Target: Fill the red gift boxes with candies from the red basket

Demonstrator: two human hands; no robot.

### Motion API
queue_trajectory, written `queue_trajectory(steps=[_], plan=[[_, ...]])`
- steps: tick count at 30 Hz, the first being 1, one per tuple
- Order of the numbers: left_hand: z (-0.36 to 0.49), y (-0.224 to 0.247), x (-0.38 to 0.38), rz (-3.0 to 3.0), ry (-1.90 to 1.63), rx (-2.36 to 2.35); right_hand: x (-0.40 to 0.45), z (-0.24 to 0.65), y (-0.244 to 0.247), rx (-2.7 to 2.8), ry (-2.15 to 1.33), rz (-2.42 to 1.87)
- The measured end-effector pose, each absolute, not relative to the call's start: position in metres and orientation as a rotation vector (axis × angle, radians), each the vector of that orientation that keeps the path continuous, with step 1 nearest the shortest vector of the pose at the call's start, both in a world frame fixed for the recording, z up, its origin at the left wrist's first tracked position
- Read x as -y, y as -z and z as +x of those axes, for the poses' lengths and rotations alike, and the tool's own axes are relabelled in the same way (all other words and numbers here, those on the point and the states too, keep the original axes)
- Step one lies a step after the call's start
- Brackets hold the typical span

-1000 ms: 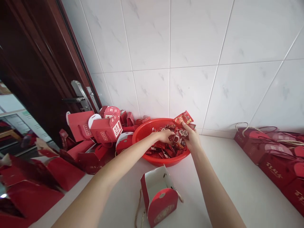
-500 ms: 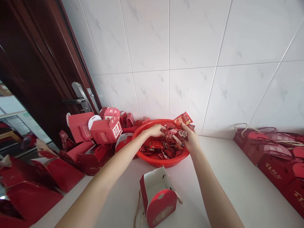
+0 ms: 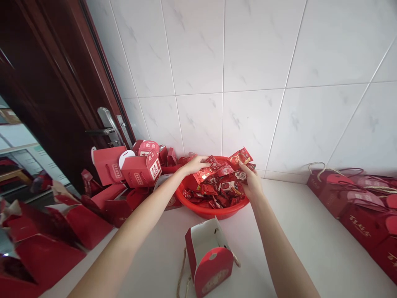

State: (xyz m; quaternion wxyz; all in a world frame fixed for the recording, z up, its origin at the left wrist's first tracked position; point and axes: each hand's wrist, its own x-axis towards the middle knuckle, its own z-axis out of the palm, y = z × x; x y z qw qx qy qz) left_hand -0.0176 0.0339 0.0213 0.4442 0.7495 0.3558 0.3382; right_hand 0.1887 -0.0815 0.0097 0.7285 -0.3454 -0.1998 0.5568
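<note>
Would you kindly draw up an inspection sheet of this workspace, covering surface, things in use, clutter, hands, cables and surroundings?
Surface: white table.
Things in use: red basket holding many red packets; open box with rope handles in front of it.
Clutter: jumbled red boxes on the left; more boxes grouped on the right.
Left hand: holding packets over the basket.
Right hand: holding packets at the basket's right rim.
Cables: nothing seen.
Surroundings: tiled wall behind; dark door with metal handle, left.
</note>
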Motion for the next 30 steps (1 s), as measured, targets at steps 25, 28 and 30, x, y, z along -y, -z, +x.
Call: queue_trajectory(steps=[25, 28, 30], plan=[[-0.003, -0.028, 0.004, 1.443, -1.256, -0.852, 0.075, 0.184, 0.0, 0.629, -1.118, -0.872], [-0.004, -0.027, 0.007, 1.414, -1.283, -0.829, 0.075, 0.184, 0.001, 0.674, -1.09, -0.914], [-0.004, -0.028, 0.009, 1.379, -1.3, -0.801, 0.074, 0.184, 0.002, 0.7, -1.06, -0.942]])
